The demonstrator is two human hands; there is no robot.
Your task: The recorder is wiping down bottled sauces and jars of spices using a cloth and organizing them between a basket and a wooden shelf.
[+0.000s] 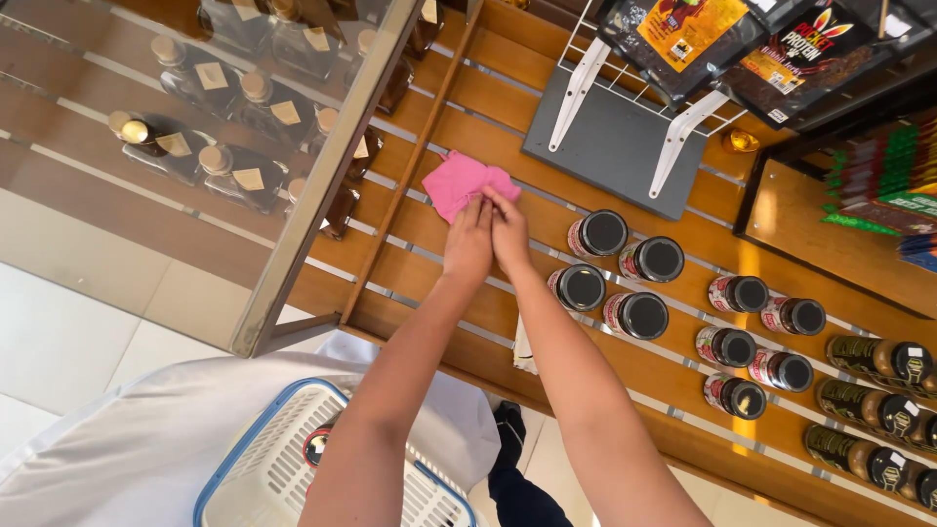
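Wooden shelf (pixel 468 117), both hands' fingers (pixel 485 217) together pressing pink cloth (pixel 459 182), black-lidded red-labelled jars (pixel 625 273) just beside

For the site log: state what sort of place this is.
Most likely a shop. A slatted wooden display wall carries rows of black-lidded jars, snack packets hang on a rack, and a shopping basket sits below. Both hands, left hand and right hand, press a pink cloth to the wood.
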